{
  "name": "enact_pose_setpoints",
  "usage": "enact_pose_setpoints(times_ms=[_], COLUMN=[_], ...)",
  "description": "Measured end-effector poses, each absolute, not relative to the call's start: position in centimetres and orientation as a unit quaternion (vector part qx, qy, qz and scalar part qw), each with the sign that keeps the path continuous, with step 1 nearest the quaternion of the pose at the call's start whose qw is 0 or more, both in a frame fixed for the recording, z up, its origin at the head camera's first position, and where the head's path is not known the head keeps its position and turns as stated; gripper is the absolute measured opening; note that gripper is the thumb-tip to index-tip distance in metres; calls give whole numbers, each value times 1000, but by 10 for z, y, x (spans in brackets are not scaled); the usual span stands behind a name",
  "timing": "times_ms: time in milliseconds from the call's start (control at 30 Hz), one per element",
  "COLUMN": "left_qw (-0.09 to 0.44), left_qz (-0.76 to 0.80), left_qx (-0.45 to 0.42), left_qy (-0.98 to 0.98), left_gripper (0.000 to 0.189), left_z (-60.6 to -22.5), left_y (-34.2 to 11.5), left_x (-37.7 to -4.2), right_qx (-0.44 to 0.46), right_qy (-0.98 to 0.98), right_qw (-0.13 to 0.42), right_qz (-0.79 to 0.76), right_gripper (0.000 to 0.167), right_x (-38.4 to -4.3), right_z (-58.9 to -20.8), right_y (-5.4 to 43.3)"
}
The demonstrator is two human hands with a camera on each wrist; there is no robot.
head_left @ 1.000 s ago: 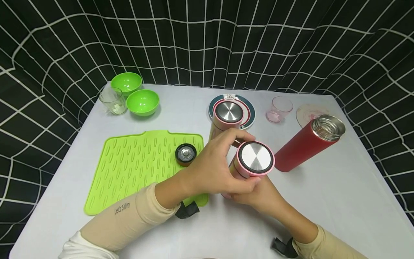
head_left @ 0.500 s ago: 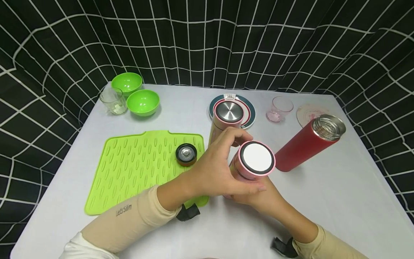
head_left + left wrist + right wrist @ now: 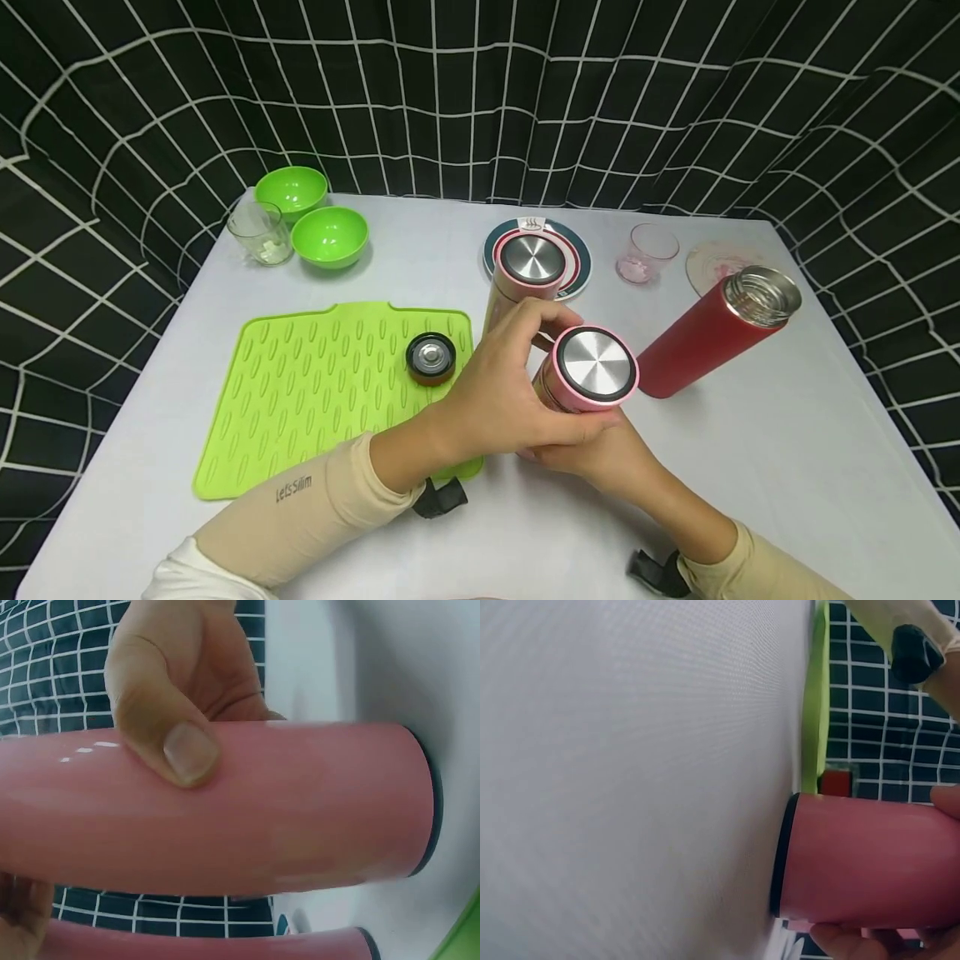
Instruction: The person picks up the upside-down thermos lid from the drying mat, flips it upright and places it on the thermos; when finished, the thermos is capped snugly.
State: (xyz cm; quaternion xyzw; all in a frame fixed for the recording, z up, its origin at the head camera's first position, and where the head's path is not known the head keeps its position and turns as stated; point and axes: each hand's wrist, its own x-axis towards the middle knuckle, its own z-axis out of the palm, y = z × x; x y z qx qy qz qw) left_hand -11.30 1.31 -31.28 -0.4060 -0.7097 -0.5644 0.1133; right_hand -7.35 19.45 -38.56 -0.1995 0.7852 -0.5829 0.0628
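Observation:
A pink thermos (image 3: 597,364) with a brushed steel disc on its lid stands before the person. The left hand (image 3: 502,392) grips it near the top, thumb and fingers spread round the lid's side. Lower down, the right hand (image 3: 600,454) wraps the body; its thumb presses the pink wall in the left wrist view. The thermos's dark base (image 3: 784,855) is at the tabletop in the right wrist view. Just behind it is a second pink thermos (image 3: 532,258), partly hidden by the left hand. A red thermos (image 3: 697,342) without a lid stands to the right.
A green drying mat (image 3: 315,392) bears a black-rimmed bottle lid (image 3: 431,358). Two green bowls (image 3: 330,237) and a glass (image 3: 258,233) stand back left. A dark-rimmed plate (image 3: 577,250) lies behind the thermoses; a pinkish glass (image 3: 652,250) and pale disc (image 3: 705,262) are back right.
The left thumb has slid slightly right along the front of the lid, the hand turning a little with it. Glare on the steel disc flared and faded. The right hand keeps its place.

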Motion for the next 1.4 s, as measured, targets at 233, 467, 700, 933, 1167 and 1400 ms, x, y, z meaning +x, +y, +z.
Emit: enact_pose_setpoints(times_ms=[233, 467, 700, 933, 1167, 1400], left_qw=[106, 124, 108, 87, 57, 73], left_qz=[-561, -545, -546, -538, -536, -552], left_qx=[-422, -413, -424, -424, -416, -394], left_qy=[-704, -719, -715, -724, -732, -732], left_gripper=[87, 83, 80, 84, 86, 80], left_z=[-312, -311, -310, -308, -306, -310], left_y=[11, 10, 10, 8, 6, 9], left_x=[-112, -110, -110, -109, -106, -106], right_qx=[-215, -214, -218, -215, -225, -205], right_qy=[785, 795, 796, 796, 797, 788], right_qw=[35, 27, 22, 23, 17, 35], right_qz=[-580, -566, -564, -566, -561, -579], right_gripper=[56, 57, 57, 53, 46, 52], right_x=[-72, -73, -73, -73, -73, -70], right_z=[-385, -389, -387, -387, -388, -386], right_y=[195, 195, 194, 195, 194, 192])
